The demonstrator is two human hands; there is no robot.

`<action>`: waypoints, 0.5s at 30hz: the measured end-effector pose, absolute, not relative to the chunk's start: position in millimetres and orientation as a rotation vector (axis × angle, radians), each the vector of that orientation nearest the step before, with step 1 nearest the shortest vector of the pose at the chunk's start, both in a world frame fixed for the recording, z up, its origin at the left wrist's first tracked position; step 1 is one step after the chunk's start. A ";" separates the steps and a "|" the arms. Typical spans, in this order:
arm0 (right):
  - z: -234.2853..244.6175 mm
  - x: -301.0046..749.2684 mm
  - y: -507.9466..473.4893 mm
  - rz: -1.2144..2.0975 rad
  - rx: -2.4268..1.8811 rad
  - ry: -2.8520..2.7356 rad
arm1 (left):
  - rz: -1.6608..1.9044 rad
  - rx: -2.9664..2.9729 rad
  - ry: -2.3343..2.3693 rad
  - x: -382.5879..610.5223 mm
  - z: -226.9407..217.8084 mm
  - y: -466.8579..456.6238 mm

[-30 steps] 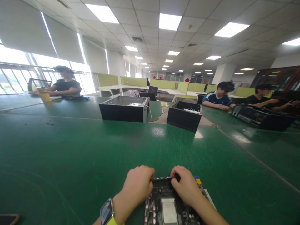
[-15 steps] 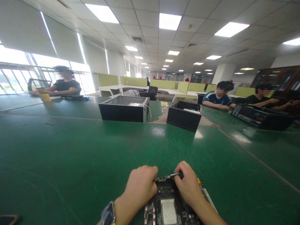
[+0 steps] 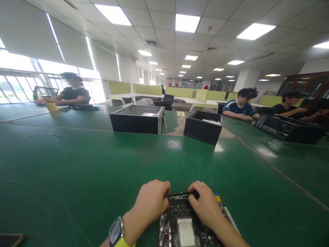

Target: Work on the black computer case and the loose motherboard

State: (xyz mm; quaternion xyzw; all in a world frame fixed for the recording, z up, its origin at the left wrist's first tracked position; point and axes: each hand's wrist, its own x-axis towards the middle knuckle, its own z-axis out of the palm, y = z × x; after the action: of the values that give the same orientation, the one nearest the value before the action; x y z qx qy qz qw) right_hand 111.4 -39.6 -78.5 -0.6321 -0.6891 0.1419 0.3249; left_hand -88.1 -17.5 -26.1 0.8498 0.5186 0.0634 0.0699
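A dark motherboard [image 3: 177,213] lies on the green table at the bottom centre, with a silver-topped processor [image 3: 186,232] near its middle. Along the board's far side runs a thin memory stick [image 3: 180,194], gripped at both ends. My left hand [image 3: 153,199] pinches its left end, and a watch sits on that wrist. At the other end, my right hand [image 3: 204,202] has its thumb and fingers closed round the stick. Whether the stick sits in a slot or just above it is hidden by my fingers.
Two open computer cases, one wide [image 3: 136,122] and one narrower [image 3: 203,127], stand further back on the table [image 3: 102,164]. Another case [image 3: 290,128] lies at the right before two people. A person with a yellow cup [image 3: 52,104] sits far left.
The memory stick was slanted and has come level along the board's far side. My left hand has shifted slightly left, and my right hand has moved slightly down.
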 end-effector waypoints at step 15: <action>-78.8 110.2 -41.0 0.313 -1.770 -1.838 | 0.177 2.547 1.510 -85.0 -30.4 -17.1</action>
State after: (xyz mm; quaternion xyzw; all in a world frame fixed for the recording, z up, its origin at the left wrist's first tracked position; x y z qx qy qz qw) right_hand 110.2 -41.0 -78.8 -0.6607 -0.6860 0.1166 0.2816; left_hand -85.0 -17.1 -30.4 0.8554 0.5070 0.0594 0.0876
